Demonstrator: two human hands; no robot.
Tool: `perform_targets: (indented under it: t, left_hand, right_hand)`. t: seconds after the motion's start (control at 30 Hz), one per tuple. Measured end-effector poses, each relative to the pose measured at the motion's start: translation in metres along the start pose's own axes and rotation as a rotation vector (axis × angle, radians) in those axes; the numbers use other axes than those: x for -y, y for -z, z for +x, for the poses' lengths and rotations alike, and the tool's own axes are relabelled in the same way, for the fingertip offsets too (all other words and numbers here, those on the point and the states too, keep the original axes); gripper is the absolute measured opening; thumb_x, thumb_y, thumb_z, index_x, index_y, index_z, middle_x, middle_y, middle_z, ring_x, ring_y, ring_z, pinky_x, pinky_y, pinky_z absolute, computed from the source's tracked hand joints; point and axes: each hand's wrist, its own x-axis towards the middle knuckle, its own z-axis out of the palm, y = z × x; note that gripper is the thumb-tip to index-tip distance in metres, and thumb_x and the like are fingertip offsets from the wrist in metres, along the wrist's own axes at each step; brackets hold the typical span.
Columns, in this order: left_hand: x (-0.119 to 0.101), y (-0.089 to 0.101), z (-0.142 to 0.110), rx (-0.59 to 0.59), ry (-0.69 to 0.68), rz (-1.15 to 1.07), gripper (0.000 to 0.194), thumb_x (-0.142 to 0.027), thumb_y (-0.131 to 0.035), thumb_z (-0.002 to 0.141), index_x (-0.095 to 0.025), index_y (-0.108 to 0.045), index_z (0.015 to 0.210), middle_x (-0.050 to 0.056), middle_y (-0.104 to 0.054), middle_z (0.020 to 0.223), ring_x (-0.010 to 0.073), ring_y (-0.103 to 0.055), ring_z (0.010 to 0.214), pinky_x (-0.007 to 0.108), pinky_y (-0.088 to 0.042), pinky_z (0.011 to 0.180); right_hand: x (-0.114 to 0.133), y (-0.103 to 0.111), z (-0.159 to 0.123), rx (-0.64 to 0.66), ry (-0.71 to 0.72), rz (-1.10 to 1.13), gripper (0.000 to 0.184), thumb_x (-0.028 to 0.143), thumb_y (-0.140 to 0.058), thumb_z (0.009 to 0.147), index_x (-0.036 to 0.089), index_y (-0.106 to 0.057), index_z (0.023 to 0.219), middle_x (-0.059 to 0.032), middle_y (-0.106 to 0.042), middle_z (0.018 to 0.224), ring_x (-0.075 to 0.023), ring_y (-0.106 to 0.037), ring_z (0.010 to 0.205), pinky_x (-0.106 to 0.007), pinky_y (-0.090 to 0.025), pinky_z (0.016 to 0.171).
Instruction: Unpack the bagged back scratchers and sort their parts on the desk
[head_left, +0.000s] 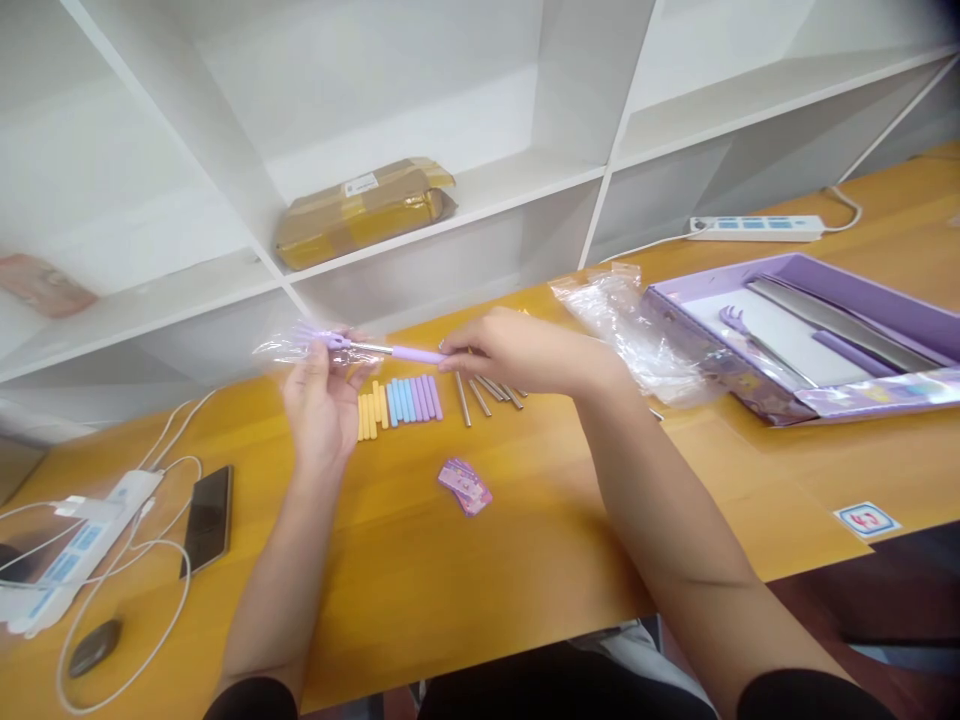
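Note:
A purple back scratcher (416, 354) with a metal rod and a purple handle is held across both hands above the table. My left hand (324, 405) grips it near its claw end, where a clear plastic sleeve (274, 348) hangs around it. The handle's other end is pinched in my right hand (514, 350). Beneath lie rows of short yellow sticks (373, 412), blue sticks (401, 402) and purple sticks (426, 398). Several metal tubes (463, 400) are spread below my right hand, partly hidden by it. Small purple cards (465, 487) rest nearer to me.
On the right, an open purple box (885, 395) contains another scratcher (765, 345); crumpled clear plastic bags (615, 325) lie beside it. A phone (208, 520), power strip (90, 550), cables and mouse (95, 647) occupy the left. A taped parcel (360, 215) sits on the shelf.

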Motion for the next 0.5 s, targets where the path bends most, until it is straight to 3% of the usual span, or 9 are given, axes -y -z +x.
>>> perform_targets:
  t: [0.37, 0.5]
  left_hand:
    - [0.019, -0.022, -0.025, 0.16, 0.119, 0.009, 0.033, -0.049, -0.085, 0.091, -0.017, -0.082, 0.097, 0.013, -0.082, 0.107, 0.0282, -0.079, 0.112, 0.041, -0.066, 0.097]
    - [0.02, -0.016, -0.02, 0.106, 0.064, -0.01, 0.027, -0.046, -0.08, 0.097, -0.019, -0.081, 0.099, 0.01, -0.083, 0.109, 0.0244, -0.08, 0.11, 0.039, -0.065, 0.101]
  right_hand:
    - [0.009, -0.017, 0.012, -0.005, 0.042, 0.029, 0.04, 0.039, -0.056, 0.113, 0.02, -0.078, 0.085, -0.0023, -0.069, 0.073, -0.0143, -0.051, 0.064, -0.032, -0.029, 0.066]
    - [0.005, -0.014, 0.01, -0.049, 0.036, 0.051, 0.027, 0.038, -0.064, 0.108, 0.02, -0.081, 0.097, -0.0026, -0.075, 0.083, -0.0149, -0.058, 0.071, -0.03, -0.032, 0.068]
